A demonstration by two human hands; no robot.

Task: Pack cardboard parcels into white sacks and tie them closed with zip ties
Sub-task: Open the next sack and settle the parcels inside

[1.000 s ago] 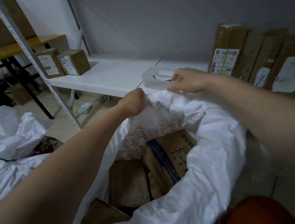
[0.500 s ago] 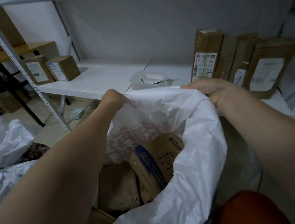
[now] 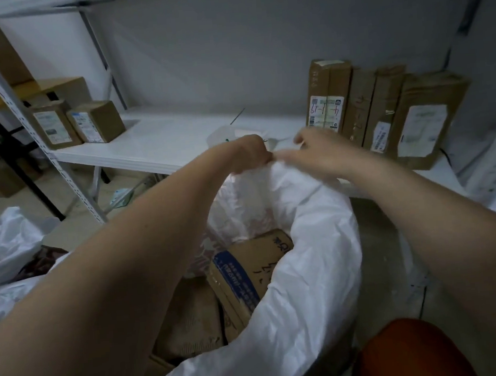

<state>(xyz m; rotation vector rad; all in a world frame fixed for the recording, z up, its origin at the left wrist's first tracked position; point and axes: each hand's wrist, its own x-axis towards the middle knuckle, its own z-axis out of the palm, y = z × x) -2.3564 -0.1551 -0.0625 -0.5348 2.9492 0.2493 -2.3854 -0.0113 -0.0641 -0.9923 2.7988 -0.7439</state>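
My left hand [image 3: 251,152] grips the far rim of the sack [image 3: 307,272], fingers curled into the bunched cloth. My right hand [image 3: 321,155] is blurred; its fingers reach toward the same bunch, and I cannot tell whether they have closed on it.

Risks, as I judge them:
- Only the far rim is gathered. The near side lies wide open, so a tie put on now would close part of the mouth and leave a gap.
- The tall parcel [image 3: 247,271] stands tilted with its top corner near the rim. It may leave too little slack cloth for a neck, or poke through when the cloth is drawn tight.
- The cloth looks slippery. If the left hand eases off while the right goes for a tie, the bunch may fall open.
- The ties appear to lie in the tub [image 3: 222,136] on the shelf [image 3: 160,144], just behind my hands; reaching there means holding the neck with one hand.

Containers:
- Sack: on the floor against the shelf, holding the tall parcel and at least one flatter parcel [image 3: 189,320] beside it, lower down.
- Tub: clear plastic; thin dark strips show, contents otherwise unclear.
- Second sack [image 3: 4,242]: on the floor at left; contents not readable.
- Shelf: two small boxes [image 3: 78,124] at left, a row of upright parcels [image 3: 383,115] at right, not yet packed.
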